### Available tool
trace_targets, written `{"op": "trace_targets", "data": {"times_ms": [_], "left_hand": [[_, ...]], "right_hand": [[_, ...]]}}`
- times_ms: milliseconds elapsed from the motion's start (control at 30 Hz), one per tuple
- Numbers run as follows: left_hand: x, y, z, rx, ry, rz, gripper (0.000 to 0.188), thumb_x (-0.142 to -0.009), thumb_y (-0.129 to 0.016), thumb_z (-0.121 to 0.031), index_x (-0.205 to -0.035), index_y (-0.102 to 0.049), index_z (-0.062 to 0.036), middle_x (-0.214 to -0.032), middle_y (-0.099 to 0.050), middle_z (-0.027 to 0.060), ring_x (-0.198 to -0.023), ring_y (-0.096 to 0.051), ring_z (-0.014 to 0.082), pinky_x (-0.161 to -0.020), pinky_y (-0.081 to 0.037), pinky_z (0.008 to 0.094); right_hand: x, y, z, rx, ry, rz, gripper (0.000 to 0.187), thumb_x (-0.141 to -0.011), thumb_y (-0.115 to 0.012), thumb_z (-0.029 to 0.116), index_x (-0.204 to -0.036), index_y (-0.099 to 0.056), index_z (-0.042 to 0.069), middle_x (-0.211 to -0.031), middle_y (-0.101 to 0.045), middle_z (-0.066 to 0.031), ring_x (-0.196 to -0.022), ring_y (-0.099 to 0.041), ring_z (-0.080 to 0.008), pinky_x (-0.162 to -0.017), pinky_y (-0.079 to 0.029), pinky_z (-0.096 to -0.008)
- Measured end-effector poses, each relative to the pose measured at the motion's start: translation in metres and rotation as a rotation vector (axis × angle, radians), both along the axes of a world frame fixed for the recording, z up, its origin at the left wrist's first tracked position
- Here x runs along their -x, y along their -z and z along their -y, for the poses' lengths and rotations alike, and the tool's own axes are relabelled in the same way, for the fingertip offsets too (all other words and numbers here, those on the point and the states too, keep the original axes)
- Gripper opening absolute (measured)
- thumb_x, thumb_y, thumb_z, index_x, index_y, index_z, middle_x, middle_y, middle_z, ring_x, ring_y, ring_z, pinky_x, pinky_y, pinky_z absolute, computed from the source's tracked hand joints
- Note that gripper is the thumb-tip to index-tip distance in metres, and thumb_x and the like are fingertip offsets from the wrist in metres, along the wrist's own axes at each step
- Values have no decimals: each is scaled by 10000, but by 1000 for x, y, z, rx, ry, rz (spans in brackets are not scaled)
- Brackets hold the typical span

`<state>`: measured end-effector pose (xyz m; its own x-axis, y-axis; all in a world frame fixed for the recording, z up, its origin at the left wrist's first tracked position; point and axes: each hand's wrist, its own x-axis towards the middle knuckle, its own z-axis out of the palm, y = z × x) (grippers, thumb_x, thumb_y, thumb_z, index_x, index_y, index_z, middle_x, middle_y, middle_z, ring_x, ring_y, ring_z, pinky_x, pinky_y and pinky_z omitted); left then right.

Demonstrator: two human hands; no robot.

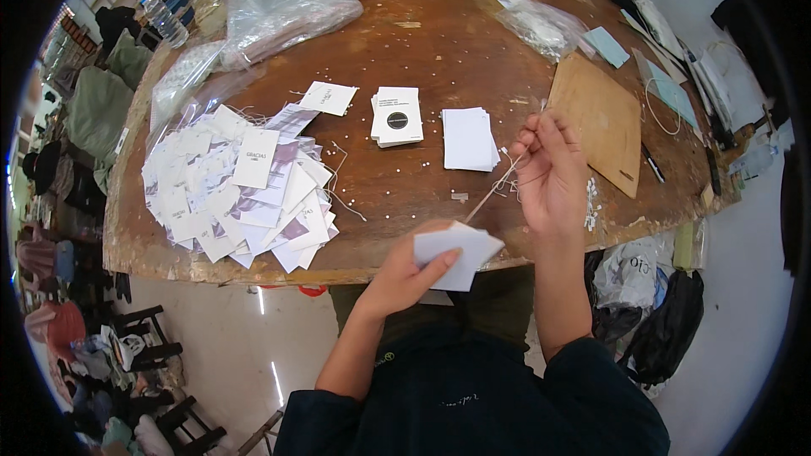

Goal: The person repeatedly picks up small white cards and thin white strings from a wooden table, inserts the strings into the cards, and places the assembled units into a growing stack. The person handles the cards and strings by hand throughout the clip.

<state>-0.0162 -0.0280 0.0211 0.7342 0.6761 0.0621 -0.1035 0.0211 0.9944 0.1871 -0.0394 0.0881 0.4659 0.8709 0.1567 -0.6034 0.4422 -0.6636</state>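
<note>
My left hand (401,279) grips a few white tag cards (456,257) near the table's front edge, thumb on top. A thin beige string (486,196) stretches from these cards up to my right hand (551,165), whose fingers are pinched on it. More loose cord ends hang beside the right hand. To the left lies a heap of strung white tags (258,159), some with purple-grey print. Beyond my hands stand a stack of printed cards with a black circle (397,122) and a stack of plain white cards (469,139).
A brown board (598,122) and a black pen (652,162) lie right of my right hand. Clear plastic bags (291,13) cover the far left; another bag (541,29) rests at the far right. Small white bits (591,207) dot the wooden table (473,42).
</note>
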Motion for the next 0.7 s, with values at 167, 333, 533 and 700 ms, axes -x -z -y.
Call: {"op": "trace_targets", "data": {"times_ms": [167, 333, 533, 700], "left_hand": [[3, 1, -21, 149, -500, 138, 381, -974, -570, -108, -1326, -509, 26, -1186, -628, 100, -1068, -588, 145, -924, -476, 287], [6, 1, -21, 116, -647, 39, 335, -971, -596, -159, -1233, -560, 46, -1078, -645, 93, -977, -600, 134, -842, -489, 297], [0, -4, -14, -15, -620, 6, 320, -967, -597, -149, -1219, -574, 47, -1077, -646, 102, -971, -597, 146, -846, -481, 296], [1, -3, -15, -106, -614, -15, 294, -967, -585, -129, -1203, -584, 45, -1072, -652, 107, -968, -612, 168, -848, -482, 295]], "right_hand": [[17, 12, 7, 32, 45, 281, 141, -941, -588, -3, -1081, -589, -20, -875, -681, -118, -785, -665, -159, -738, -570, -298], [49, 26, 5, 334, -176, 455, 65, -936, -605, 29, -966, -631, -22, -822, -662, -67, -710, -622, -121, -647, -503, -250], [64, 31, -3, 243, 88, 1087, 74, -915, -628, 52, -909, -623, -22, -748, -605, -41, -640, -532, -74, -568, -425, -246], [67, 33, -5, 195, 150, 1193, 69, -914, -608, 65, -931, -607, -3, -805, -607, -117, -666, -587, -226, -602, -467, -320]]}}
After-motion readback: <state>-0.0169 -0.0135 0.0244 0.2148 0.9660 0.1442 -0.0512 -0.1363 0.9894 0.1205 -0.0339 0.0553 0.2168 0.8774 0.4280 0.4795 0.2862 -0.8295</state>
